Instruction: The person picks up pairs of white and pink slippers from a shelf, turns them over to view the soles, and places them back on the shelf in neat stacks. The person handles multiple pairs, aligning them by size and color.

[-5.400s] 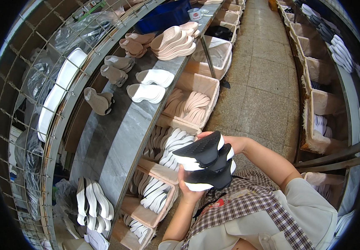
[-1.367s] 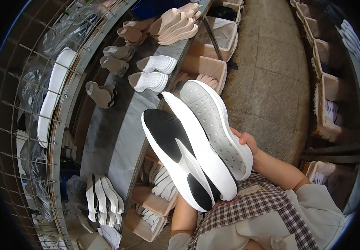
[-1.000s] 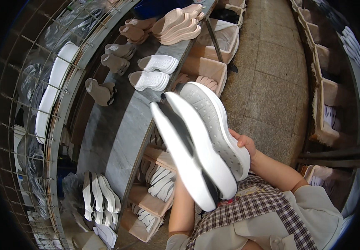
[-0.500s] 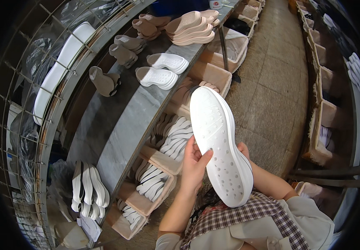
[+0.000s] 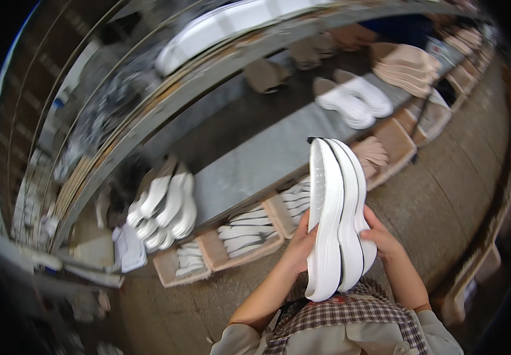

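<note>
A pair of white shoe soles stands upright in front of my chest, side edges toward me, a thin dark gap between the two. My left hand grips them from the left, its fingers partly hidden behind the soles. On the other side my right hand presses its fingers against the right-hand sole's edge. Rows of small dimples show on the inner face at the left. Something small and black sticks out at the top end.
A grey shelf runs across, with stacked white soles at its left end, white soles farther along and beige soles beyond. Under it stand bins of white soles. Wire mesh is at upper left; more bins line the right.
The soles have turned from showing the dimpled face to showing their side edges, and two are now visible. My right hand's fingers have come into view. The whole view has swung left.
</note>
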The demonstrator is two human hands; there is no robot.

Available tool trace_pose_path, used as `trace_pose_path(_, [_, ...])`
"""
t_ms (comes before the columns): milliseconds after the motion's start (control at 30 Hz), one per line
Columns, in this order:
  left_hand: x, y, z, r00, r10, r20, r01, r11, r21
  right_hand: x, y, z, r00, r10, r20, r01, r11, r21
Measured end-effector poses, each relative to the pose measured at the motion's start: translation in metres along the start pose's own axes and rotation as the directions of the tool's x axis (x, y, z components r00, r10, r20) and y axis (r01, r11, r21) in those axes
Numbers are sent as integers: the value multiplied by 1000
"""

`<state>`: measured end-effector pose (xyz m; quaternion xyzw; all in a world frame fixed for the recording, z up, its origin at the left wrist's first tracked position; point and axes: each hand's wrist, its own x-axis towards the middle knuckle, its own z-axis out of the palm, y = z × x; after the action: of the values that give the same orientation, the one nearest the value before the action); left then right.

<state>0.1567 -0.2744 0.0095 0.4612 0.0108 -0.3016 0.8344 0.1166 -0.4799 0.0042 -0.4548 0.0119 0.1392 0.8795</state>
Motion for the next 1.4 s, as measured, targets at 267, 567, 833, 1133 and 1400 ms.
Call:
trace_pose_path(267, [-14, 60, -86, 994, 92, -50, -102, 957, -270, 104, 8, 85, 986, -19, 166, 69, 951, -300])
trace_pose_path(567, [14, 107, -178, 965, 258, -43, -241, 814, -529, 155, 13, 82, 997, -56, -60, 62, 993, 98])
trace_pose_path(833, [28, 149, -195, 974, 149, -171, -220, 803, -554, 180, 18, 80, 994, -103, 43, 92, 975, 204])
trace_pose_path(1133, [30, 163, -197, 954, 154, -258, -263, 845, -466, 178, 18, 117, 994, -96, 60, 84, 981, 177])
trace_pose_path(1400, [40, 163, -196, 910, 134, -391, -294, 875, -384, 172, 19, 115, 993, -112, 39, 102, 974, 201])
